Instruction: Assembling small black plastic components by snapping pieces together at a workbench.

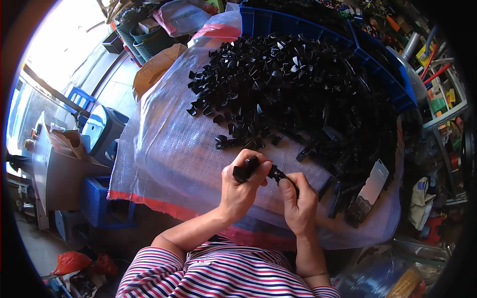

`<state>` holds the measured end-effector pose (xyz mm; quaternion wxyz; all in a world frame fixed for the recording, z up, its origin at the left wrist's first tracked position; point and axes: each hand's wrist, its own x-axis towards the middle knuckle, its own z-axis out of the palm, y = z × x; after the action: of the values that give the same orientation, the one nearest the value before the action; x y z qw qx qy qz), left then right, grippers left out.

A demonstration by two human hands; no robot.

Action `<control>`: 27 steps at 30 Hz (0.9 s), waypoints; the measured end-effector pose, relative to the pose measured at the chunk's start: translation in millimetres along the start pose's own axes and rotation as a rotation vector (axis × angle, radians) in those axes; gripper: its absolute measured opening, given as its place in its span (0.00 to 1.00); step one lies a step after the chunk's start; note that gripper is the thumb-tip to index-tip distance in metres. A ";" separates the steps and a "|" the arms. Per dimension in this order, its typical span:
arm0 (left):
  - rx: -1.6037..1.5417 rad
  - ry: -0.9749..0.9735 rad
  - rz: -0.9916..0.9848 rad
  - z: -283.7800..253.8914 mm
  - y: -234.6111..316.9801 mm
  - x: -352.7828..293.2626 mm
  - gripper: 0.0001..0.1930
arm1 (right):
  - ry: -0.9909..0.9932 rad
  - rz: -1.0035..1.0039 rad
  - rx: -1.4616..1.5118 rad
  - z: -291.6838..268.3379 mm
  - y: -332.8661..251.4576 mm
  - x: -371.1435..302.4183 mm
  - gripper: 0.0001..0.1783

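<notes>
Left hand [241, 188]: fingers curled tight round a small black plastic part [247, 169], held above the near edge of the bench.
Right hand [298, 201]: closed, pinching a second black piece [276, 174] that meets the first.
Pile [293, 94]: loose black parts heaped on a translucent woven sheet [164, 149].
Phone [372, 186]: lies right of the hands.

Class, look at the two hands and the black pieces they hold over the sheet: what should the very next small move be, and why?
Probably press the two pieces together. The left hand grips a black plastic part, and the right hand holds a smaller black piece right against its end, so they look lined up but not clearly seated. The pile of black parts lies beyond on the woven plastic sheet.
</notes>
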<state>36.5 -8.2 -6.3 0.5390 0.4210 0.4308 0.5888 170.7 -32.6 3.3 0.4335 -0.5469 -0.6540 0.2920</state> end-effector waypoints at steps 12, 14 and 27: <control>0.111 -0.102 0.078 -10.9 1.7 7.6 0.04 | -0.100 -0.048 0.038 -0.3 5.6 11.5 0.14; 0.232 -0.041 0.166 -6.9 -5.3 3.6 0.03 | -0.097 -0.026 0.074 4.4 6.2 10.0 0.14; -0.357 -0.159 -0.155 -8.2 -9.1 7.4 0.06 | -0.137 -0.088 -0.012 -16.6 -7.6 10.0 0.11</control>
<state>30.6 -0.9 -17.1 0.6810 0.3296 0.3067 0.5776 181.6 -26.2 19.9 0.3969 -0.4992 -0.7071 0.3054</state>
